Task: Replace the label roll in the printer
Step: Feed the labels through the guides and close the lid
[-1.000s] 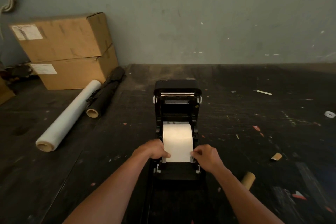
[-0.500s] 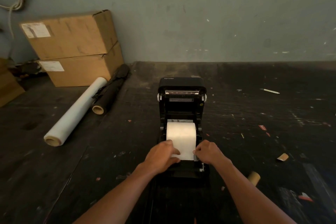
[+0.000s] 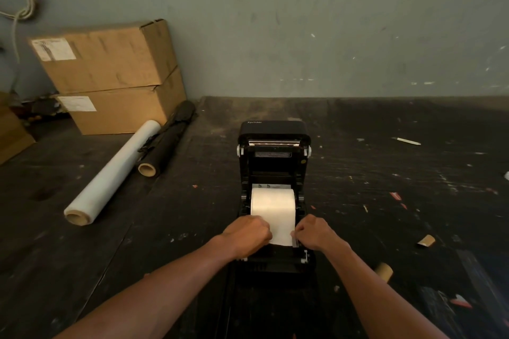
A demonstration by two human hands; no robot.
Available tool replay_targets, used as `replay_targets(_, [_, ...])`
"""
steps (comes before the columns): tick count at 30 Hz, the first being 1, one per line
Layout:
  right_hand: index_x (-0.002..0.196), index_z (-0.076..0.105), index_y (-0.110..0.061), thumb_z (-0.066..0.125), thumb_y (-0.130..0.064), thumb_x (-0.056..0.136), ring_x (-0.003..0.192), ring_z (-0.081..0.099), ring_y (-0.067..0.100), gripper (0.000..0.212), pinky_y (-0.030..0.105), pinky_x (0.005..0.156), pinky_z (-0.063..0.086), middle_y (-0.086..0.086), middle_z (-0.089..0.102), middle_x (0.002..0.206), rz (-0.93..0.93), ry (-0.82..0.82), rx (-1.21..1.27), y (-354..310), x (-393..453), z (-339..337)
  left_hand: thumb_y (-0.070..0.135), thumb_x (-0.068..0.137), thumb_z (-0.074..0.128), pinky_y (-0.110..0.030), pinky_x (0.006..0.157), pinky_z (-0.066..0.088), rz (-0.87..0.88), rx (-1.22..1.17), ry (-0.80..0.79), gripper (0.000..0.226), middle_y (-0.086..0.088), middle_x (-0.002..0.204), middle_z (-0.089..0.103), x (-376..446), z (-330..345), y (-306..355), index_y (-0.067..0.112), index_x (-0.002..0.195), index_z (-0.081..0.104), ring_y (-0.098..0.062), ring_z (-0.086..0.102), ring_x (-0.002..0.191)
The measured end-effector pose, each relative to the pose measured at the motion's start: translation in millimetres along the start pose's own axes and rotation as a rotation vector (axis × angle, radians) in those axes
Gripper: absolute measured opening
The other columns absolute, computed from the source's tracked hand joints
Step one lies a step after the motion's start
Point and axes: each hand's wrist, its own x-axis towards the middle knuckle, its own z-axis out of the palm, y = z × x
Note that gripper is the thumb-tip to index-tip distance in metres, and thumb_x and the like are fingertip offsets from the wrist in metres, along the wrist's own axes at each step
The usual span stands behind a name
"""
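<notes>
A black label printer (image 3: 274,162) stands open on the dark table, its lid tipped back. A white label roll (image 3: 272,205) sits in its bay, with the loose end of the strip drawn toward me over the front. My left hand (image 3: 248,234) pinches the strip's left edge with curled fingers. At the right edge, beside the white paper guide, my right hand (image 3: 314,232) pinches the strip too. The fingertips of both hands are hidden from me.
An empty cardboard core (image 3: 384,271) lies right of the printer near my right forearm. A stretch-film roll (image 3: 110,176) and a black roll (image 3: 165,140) lie at the left, in front of two stacked cardboard boxes (image 3: 110,74). Paper scraps dot the table at the right.
My left hand has slid from the roll's left side onto the front of the strip. The right hand has stayed at the right edge. My head has shifted slightly.
</notes>
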Motion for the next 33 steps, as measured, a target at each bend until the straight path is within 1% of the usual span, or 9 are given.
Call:
replay_targets(4, [0.112,0.065,-0.012,0.056,-0.029,0.091,0.096,0.058,0.015,0.028,0.027,0.081,0.048,0.007,0.064,0.113,0.011,-0.01,0.004,-0.8,1.5,-1.1,0.01,0.092,0.052,-0.042,0.078,0.054,0.023,0.043,-0.011,0.019,-0.015,0.088,0.065,2.4,3.0,2.5,0.002,0.087,0.069,-0.026,0.062,0.082])
replay_targets(12, [0.11,0.065,-0.013,0.057,-0.03,0.09,0.094,0.06,0.015,0.028,0.028,0.08,0.049,0.006,0.065,0.108,0.005,0.0,0.041,1.7,2.1,-0.2,0.011,0.093,0.052,-0.041,0.079,0.052,0.05,0.043,0.008,0.019,-0.015,0.09,0.064,3.0,4.1,4.4,0.001,0.09,0.067,-0.027,0.059,0.086])
replay_targets(16, [0.102,0.066,-0.015,0.059,-0.029,0.089,0.083,0.062,0.012,0.02,0.023,0.068,0.049,0.001,0.065,0.092,-0.012,0.055,0.077,3.1,-3.7,3.5,0.01,0.091,0.051,-0.041,0.075,0.051,0.035,0.043,0.019,0.02,-0.016,0.086,0.063,1.7,5.1,7.8,0.0,0.087,0.067,-0.029,0.059,0.083])
replay_targets(18, [0.1,0.062,-0.021,0.062,-0.028,0.088,0.077,0.061,0.007,0.015,0.02,0.064,0.048,-0.004,0.061,0.089,-0.058,0.196,0.049,5.1,-13.1,7.2,0.01,0.091,0.05,-0.042,0.075,0.051,0.021,0.039,0.027,0.021,-0.016,0.086,0.064,0.1,6.7,8.5,-0.001,0.086,0.068,-0.029,0.059,0.082])
replay_targets(20, [0.097,0.059,-0.027,0.064,-0.029,0.085,0.077,0.058,0.005,0.013,0.02,0.066,0.049,-0.006,0.059,0.095,-0.169,0.321,-0.013,7.9,-23.7,11.0,0.01,0.091,0.05,-0.042,0.075,0.051,0.008,0.029,0.04,0.021,-0.016,0.086,0.064,-1.4,8.8,8.9,0.0,0.085,0.067,-0.03,0.059,0.081])
replay_targets(23, [0.106,0.061,-0.027,0.064,-0.034,0.085,0.087,0.057,0.005,0.022,0.022,0.077,0.05,-0.007,0.053,0.107,-0.359,0.234,-0.126,7.9,-35.0,20.0,0.01,0.09,0.05,-0.04,0.077,0.047,-0.013,0.023,0.064,0.02,-0.015,0.086,0.063,-3.6,11.1,10.3,0.001,0.084,0.067,-0.028,0.057,0.082])
replay_targets(25, [0.114,0.061,-0.026,0.061,-0.035,0.087,0.094,0.057,0.009,0.028,0.025,0.081,0.05,-0.006,0.051,0.113,-0.397,0.208,-0.185,5.7,-37.3,24.6,0.01,0.09,0.049,-0.04,0.079,0.045,-0.026,0.014,0.073,0.02,-0.015,0.087,0.064,-4.3,12.6,11.1,0.001,0.085,0.067,-0.028,0.056,0.083])
replay_targets(28, [0.112,0.064,-0.024,0.054,-0.033,0.092,0.096,0.058,0.011,0.024,0.025,0.082,0.049,-0.004,0.053,0.115,-0.462,0.25,-0.226,2.5,-34.8,25.1,0.012,0.091,0.048,-0.039,0.083,0.043,-0.049,0.016,0.089,0.022,-0.014,0.089,0.064,-5.2,14.0,13.0,0.002,0.087,0.067,-0.028,0.056,0.086])
replay_targets(33, [0.112,0.062,-0.02,0.046,-0.028,0.096,0.097,0.057,0.015,0.024,0.028,0.083,0.049,0.001,0.058,0.113,-0.58,0.262,-0.402,2.3,-29.7,27.6,0.011,0.091,0.046,-0.038,0.086,0.042,-0.078,0.019,0.091,0.023,-0.014,0.092,0.064,-6.1,15.8,14.6,0.002,0.091,0.068,-0.027,0.056,0.089])
